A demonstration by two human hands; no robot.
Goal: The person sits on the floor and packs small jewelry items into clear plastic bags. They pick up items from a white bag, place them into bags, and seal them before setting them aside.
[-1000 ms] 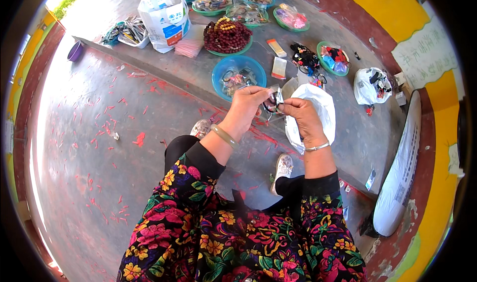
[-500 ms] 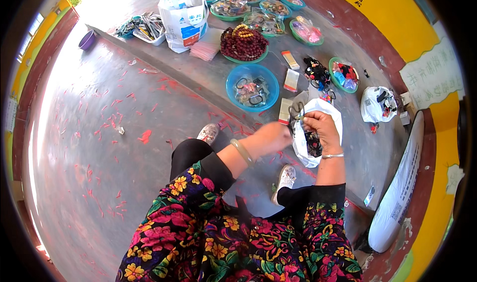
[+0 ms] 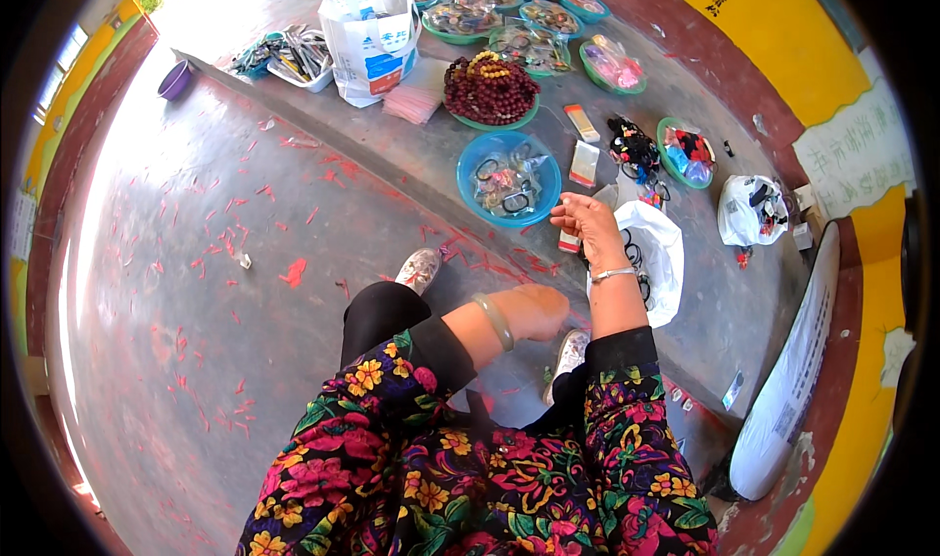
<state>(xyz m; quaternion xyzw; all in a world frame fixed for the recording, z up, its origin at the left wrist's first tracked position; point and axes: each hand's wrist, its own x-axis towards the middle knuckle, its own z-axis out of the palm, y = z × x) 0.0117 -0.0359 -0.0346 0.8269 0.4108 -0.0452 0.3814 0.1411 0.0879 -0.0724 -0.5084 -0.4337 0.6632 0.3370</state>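
Note:
My right hand [image 3: 591,227] is raised by the right rim of the blue basin [image 3: 467,186], its fingers bent together in a pinch. Whatever may be between the fingertips is too small to make out. Lower and to the left, my left hand [image 3: 537,311] is curled closed over my foot, its palm and fingertips turned out of sight. Beside my right wrist an open white plastic bag [image 3: 666,267] contains dark elastic loops [image 3: 636,262], partly covered by that wrist. Inside the blue basin lie small clear packets [image 3: 509,179] with dark loops and coloured pieces.
Behind the basin, dark red bead strings [image 3: 490,96] fill a green tray. Several basins of packets [image 3: 460,16] stand farther back, near a white bag [image 3: 370,47]. Small boxes [image 3: 584,163] lie right of the basin. A long white sack [image 3: 783,409] leans along the right wall.
Both hands have separated; the right moved left toward the basin, the left came down nearer me. The dark loops held up between them no longer show there.

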